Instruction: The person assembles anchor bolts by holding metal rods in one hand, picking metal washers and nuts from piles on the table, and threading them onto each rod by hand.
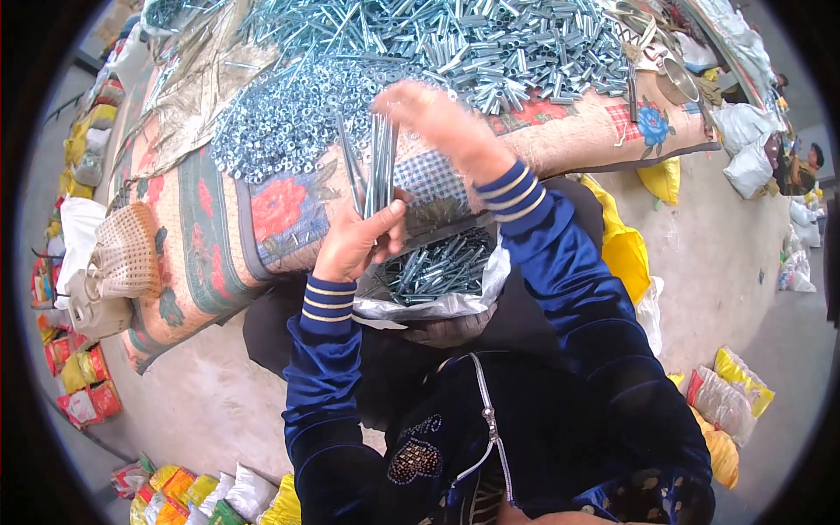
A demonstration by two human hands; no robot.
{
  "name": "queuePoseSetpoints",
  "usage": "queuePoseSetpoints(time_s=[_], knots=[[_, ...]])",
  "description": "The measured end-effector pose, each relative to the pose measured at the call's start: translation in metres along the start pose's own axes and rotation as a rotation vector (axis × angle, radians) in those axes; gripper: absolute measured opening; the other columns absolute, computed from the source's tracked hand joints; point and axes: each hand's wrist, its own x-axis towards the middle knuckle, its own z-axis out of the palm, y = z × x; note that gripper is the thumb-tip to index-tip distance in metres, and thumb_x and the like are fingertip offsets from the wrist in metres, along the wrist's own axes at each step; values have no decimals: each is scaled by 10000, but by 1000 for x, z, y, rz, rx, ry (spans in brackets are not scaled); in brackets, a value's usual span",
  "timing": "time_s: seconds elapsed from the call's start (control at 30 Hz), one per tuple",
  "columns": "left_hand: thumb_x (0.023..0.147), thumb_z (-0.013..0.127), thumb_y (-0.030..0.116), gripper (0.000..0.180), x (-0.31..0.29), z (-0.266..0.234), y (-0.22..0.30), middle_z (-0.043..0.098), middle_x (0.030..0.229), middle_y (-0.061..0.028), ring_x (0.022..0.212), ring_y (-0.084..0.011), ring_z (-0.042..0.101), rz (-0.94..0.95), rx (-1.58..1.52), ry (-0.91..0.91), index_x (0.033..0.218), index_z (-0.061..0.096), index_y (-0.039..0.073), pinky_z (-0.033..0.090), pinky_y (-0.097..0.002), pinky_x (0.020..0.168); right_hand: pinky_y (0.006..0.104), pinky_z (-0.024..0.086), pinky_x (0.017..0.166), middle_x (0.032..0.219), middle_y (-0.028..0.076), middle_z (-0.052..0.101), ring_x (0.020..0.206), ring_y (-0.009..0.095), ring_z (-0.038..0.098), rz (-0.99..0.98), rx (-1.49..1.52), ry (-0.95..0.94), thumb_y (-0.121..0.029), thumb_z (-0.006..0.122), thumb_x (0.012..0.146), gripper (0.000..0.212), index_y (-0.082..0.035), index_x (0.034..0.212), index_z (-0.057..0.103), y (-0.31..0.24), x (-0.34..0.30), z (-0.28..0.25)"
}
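left hand [357, 238]: fingers clamped on rods [382, 166], just beyond bag [385, 309] | right hand [446, 122]: blurred at rods' tops, cannot tell if fingers grip | nuts [271, 122], tubes [525, 52]: heaped on quilt [280, 210]

Metal rods [382, 166]: silvery grey. Nuts [271, 122]: silver, bluish tint. Quilted cloth [582, 136]: pinkish beige, red and blue floral print; patch [430, 180], blue-white check. Sleeves [569, 254]: deep blue; cuffs [510, 194], pale stripes. Sack [623, 254]: yellow.

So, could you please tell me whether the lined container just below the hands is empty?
Not empty: a heap of metal pieces shows inside its white liner.
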Motion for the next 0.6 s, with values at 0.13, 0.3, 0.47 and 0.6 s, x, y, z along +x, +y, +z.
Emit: queuePoseSetpoints(time_s=[0.13,0.3,0.47,0.6], knots=[[896,609,246,262,-11,-20,-15,532,635,-5,453,-74,488,14,-69,104,1044,540,41,304,-187,332,329,505,705,811,67,675,793,251,652,358,-402,385,-206,633,776,149,-121,860,721,33,19,-35],[905,595,230,314,-13,-18,-32,614,759,-64,596,-130,592,18,-340,-19,1134,524,26,458,-230,485,402,505,675,803,102,688,763,317,665,273,-1039,-13,-184,611,717,144,-142,791,728,77,47,-30],[909,586,225,292,-27,-21,-34,621,753,-67,564,-114,583,-29,-446,32,1124,537,33,433,-206,453,450,472,763,905,90,666,901,305,625,233,-1183,-292,-220,629,695,171,-208,832,729,79,60,-33],[931,551,219,275,-31,-25,-31,581,719,-34,446,-48,438,-16,-470,-13,1138,519,41,314,-173,385,275,479,659,813,27,639,704,129,585,259,-433,-43,-217,647,823,198,-65,950,659,50,46,-40]])
